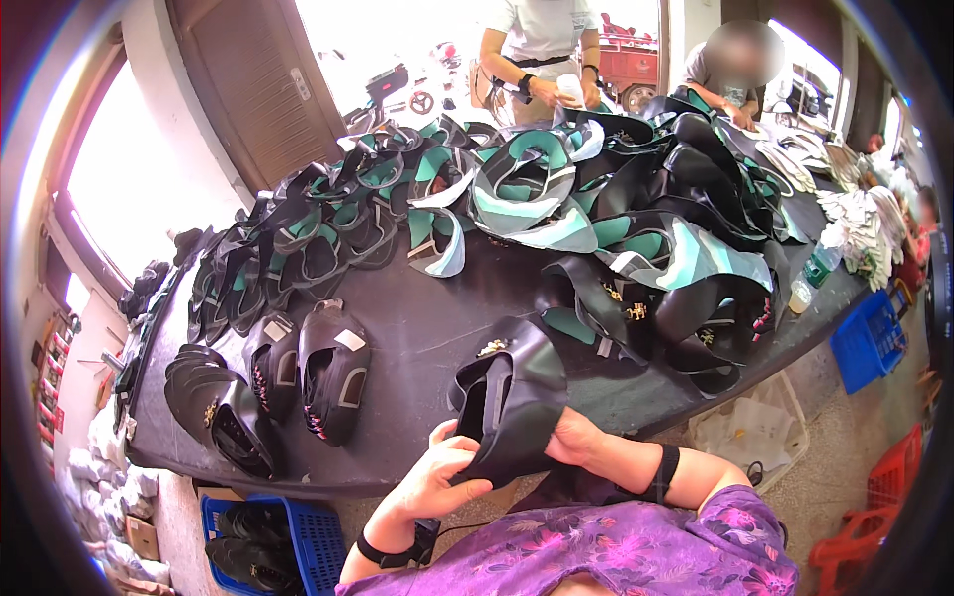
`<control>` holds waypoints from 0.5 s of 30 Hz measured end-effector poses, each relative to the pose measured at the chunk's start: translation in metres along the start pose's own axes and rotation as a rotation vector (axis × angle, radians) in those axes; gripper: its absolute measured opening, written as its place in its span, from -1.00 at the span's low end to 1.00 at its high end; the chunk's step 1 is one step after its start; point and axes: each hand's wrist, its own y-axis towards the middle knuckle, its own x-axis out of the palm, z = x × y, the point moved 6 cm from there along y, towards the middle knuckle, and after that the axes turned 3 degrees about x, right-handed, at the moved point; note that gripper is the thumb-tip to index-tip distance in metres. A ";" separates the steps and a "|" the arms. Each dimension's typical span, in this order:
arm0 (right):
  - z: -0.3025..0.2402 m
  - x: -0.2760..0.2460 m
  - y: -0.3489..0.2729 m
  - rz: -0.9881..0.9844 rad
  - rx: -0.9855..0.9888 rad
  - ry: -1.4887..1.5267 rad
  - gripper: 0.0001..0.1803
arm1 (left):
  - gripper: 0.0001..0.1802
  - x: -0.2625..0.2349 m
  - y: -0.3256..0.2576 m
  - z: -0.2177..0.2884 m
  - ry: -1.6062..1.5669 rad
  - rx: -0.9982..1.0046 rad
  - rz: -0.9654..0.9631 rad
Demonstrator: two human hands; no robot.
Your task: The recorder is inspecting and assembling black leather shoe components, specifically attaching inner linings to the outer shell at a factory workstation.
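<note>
Purple floral sleeves frame my view as I look past them to the dark counter (417, 338). I hold the black shoe upper (512, 397) just above its near edge, my left hand (437, 477) curled under its lower rim, fingers clamped on it, my right hand (581, 437) gripping behind its right side. I judge steady support from both sides keeps it from twisting.
</note>
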 end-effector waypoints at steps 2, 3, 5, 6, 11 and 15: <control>0.010 0.002 0.001 -0.043 0.087 0.189 -0.61 | -0.80 0.006 -0.007 0.000 0.017 0.079 -0.042; 0.010 0.004 0.002 -0.049 0.108 0.134 -0.57 | -0.78 0.006 -0.007 0.001 0.027 0.092 -0.013; 0.006 0.017 0.008 -0.033 0.084 0.115 -0.57 | -0.77 0.007 -0.007 -0.002 0.038 0.072 0.038; 0.002 0.022 0.013 -0.021 0.038 0.088 -0.56 | -0.76 0.005 -0.007 -0.005 0.059 0.072 0.077; 0.005 0.026 0.017 0.055 0.060 0.117 -0.58 | -0.78 0.004 -0.008 -0.007 -0.022 0.060 0.295; 0.008 0.010 0.014 0.083 0.084 0.143 -0.62 | -0.79 0.005 -0.017 -0.014 -0.007 0.035 0.354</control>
